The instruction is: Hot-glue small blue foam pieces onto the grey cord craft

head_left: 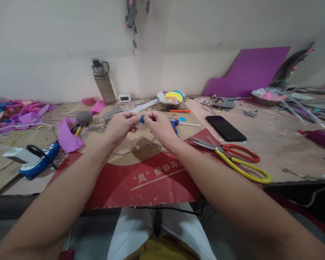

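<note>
A small blue piece [142, 118], too small to tell its kind, is pinched between my two hands above the middle of the table. My left hand [124, 124] grips its left end with thumb and forefinger. On the other end, the fingers of my right hand [158, 124] are closed. Just behind my right hand lies a blue glue gun [174, 124], partly hidden by it. Thin grey yarn [130, 153] trails over the cardboard below my hands. A ball of grey yarn [83, 118] rests to the left of my left hand.
Scissors [220, 147] with red and yellow handles lie right of my right forearm, near a black phone [226, 128]. A bottle [104, 83] stands by the wall. Felt scraps [24, 112] and a blue-and-white device [39, 160] are at left. A bowl [171, 104] sits at the back.
</note>
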`<state>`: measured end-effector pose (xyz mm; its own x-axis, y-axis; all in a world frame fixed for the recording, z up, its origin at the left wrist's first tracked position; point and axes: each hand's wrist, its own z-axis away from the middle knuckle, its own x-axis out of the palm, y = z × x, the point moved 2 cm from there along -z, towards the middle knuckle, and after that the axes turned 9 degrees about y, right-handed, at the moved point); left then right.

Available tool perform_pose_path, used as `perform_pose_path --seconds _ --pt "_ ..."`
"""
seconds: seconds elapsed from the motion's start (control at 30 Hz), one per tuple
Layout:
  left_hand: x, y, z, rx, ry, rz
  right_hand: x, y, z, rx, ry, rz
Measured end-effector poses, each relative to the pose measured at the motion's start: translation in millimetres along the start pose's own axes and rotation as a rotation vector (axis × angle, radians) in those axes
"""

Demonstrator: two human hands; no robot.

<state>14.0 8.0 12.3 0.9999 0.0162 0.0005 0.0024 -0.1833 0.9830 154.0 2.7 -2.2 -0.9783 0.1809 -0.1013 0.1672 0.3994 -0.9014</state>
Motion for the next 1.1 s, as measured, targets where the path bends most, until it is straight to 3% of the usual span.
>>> perform_pose_path --seconds 0.23,0.4,0.63,0.7,0.77,0.87,1.0,1.1 --pt "-11.5 0 -8 0.097 0.156 -0.024 -1 5 1 -0.113 -0.040 0.025" --pt "-27.9 2 -18 0.097 0.271 0.038 2 4 6 -0.178 -0.155 0.062" --pt "-40.3 23 -21 -0.123 0.463 0.476 5 -4 15 -0.100 -0.334 0.047" --pt "-48.5 34 -23 -0.165 0.465 0.635 4 -6 14 -0.048 -0.348 0.002" --pt "-61.8 45 -26 -0.147 0.433 0.791 1 -9 12 0.009 -0.349 -0.071" --pt "-88.9 56 -29 -0.003 0.448 0.927 -7 -14 7 0.102 -0.360 -0.235" --pt "-116.6 60 -30 0.143 0.585 0.963 -21 -26 4 0.153 -0.430 -0.469" --pt "-120.0 58 -33 0.187 0.662 0.912 -26 -34 9 0.095 -0.531 -0.456"
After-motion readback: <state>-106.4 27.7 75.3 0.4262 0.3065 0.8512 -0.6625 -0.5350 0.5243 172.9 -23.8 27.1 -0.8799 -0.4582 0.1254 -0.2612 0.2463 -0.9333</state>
